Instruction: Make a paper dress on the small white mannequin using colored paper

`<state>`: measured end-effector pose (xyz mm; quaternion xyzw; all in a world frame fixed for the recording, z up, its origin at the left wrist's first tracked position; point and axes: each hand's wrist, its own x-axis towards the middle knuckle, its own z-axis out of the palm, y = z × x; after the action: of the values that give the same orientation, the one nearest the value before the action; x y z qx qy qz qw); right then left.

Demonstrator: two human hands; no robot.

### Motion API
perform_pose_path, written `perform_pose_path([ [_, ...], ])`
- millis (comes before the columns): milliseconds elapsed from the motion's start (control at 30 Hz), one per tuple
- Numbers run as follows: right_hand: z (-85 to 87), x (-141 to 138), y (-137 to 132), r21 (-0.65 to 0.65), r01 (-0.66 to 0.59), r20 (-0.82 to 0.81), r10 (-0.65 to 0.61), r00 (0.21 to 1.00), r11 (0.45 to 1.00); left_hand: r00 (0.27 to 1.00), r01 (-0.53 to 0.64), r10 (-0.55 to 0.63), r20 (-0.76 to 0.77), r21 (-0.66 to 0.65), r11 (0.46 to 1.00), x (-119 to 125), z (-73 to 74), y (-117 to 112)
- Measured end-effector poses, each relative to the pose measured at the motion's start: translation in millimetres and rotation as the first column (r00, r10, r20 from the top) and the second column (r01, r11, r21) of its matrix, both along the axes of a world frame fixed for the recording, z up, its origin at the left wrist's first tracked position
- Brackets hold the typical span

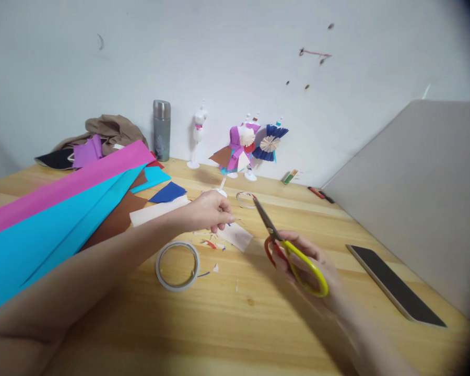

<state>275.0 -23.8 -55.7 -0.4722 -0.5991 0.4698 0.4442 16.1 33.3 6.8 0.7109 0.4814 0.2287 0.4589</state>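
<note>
My right hand (334,275) is closed around the handles of scissors (265,215), one handle yellow and the other red. Their blades point up and to the left over the table. My left hand (210,210) is closed with its fingers curled together, above a pale sheet of paper (238,237); whatever its fingertips pinch, if anything, is too small to name. Small paper scraps (209,244) lie just below that hand. A roll of tape (159,271) lies flat near my left forearm, and a thinner ring-shaped roll (241,202) lies behind the scissors' tips.
Pink paper (74,183), blue paper (55,240) and brown paper (115,216) cover the table's left side. A flask (162,130), a white figure (198,130) and colourful folded-paper decorations (235,149) on stands line the wall. A dark tablet-like slab (395,284) lies at right.
</note>
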Motion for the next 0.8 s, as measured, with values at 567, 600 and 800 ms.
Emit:
perform_pose_path([
  [567, -22.2, 42, 43, 0.274, 0.016, 0.829, -0.244, 0.503, 0.962, 0.772, 0.343, -0.277, -0.573, 0.008, 0.939, -11, -3.1, 2],
  [600, -20.3, 39, 40, 0.316, -0.009, 0.828, -0.271, 0.491, 0.949, 0.777, 0.343, -0.270, -0.569, 0.022, 0.939, -13, -3.7, 3],
  [800, -6.4, -18, 9, 0.231, -0.293, 0.716, 0.041, 0.697, 0.928, 0.805, 0.296, -0.196, -0.559, 0.092, 0.951, -19, -1.6, 10],
])
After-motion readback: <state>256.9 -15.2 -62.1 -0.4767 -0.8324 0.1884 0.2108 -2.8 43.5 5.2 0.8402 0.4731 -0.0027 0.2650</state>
